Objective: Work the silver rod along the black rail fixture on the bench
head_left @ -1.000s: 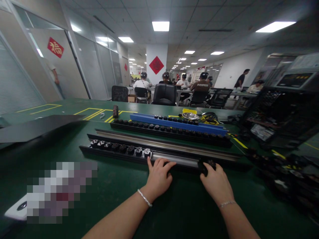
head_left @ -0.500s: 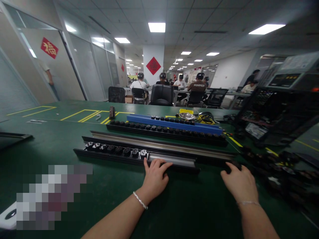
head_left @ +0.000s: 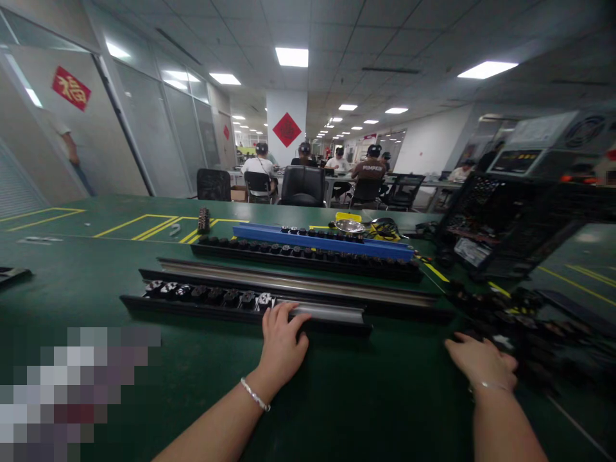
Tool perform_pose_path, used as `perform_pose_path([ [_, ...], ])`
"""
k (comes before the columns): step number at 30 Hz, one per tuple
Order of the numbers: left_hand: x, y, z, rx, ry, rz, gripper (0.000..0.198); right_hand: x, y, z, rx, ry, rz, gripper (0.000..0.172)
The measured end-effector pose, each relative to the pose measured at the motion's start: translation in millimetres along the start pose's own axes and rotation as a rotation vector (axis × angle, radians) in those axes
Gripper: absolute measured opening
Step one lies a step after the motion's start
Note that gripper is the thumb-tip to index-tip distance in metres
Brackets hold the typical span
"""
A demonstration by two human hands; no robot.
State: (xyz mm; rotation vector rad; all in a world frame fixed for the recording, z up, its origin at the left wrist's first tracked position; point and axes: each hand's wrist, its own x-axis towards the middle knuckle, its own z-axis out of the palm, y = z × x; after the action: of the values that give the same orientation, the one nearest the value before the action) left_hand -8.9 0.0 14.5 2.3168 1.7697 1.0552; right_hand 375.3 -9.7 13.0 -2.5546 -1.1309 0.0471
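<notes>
A near black channel rail (head_left: 332, 314) lies across the green table, its left part holding a row of small black and silver round parts (head_left: 214, 295). The fingers of my left hand (head_left: 282, 340) rest on its front edge, spread apart, just by the rightmost silver part (head_left: 265, 300). My right hand (head_left: 484, 362) hovers low over the table, beyond the rail's right end. Its fingers are stretched out, some partly hidden, beside a heap of dark parts (head_left: 539, 333). I see nothing held in it.
Behind lie another long channel rail (head_left: 308, 281), a filled black rail (head_left: 308, 258) and a blue rail (head_left: 327, 242). A metal bowl (head_left: 350, 226) sits farther back. An open-sided machine (head_left: 474, 224) stands at right. People sit beyond the table.
My right hand has moved away from the back rail's right end, toward me and right, to the heap. My left hand stays on the near rail. The view has turned slightly right.
</notes>
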Motion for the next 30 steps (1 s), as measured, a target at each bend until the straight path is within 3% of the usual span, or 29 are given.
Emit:
perform_pose_path([
  [3, 1, 0, -1.0, 0.043, 0.107, -0.072, 0.037, -2, -7, 4, 0.017, -0.024, 0.081, 0.057],
  [6, 1, -1, -0.2, 0.108, 0.154, -0.151, 0.041, -4, -12, 8, 0.030, 0.022, 0.030, 0.059],
  [12, 5, -8, 7.0, 0.156, 0.126, -0.267, 0.048, -13, -24, 9, 0.093, 0.263, -0.042, 0.050],
  [16, 5, -11, 9.6, 0.172, 0.107, -0.288, 0.048, -40, -61, -1, 0.124, 0.500, -0.185, 0.054],
  [19, 4, -12, 9.9, 0.187, 0.087, -0.269, 0.048, -73, -98, -5, 0.145, 0.547, -0.346, 0.058],
  [24, 4, -10, 10.1, 0.198, 0.068, -0.256, 0.050, -118, -140, 11, 0.098, 0.382, -0.702, 0.057],
  [28, 4, -9, 9.6, 0.189, 0.087, -0.276, 0.052, -123, -146, 28, -0.010, 0.003, -0.917, 0.053],
  [30, 4, -9, 9.1, 0.183, 0.093, -0.286, 0.052, -120, -144, 31, -0.028, -0.105, -0.940, 0.050],
])
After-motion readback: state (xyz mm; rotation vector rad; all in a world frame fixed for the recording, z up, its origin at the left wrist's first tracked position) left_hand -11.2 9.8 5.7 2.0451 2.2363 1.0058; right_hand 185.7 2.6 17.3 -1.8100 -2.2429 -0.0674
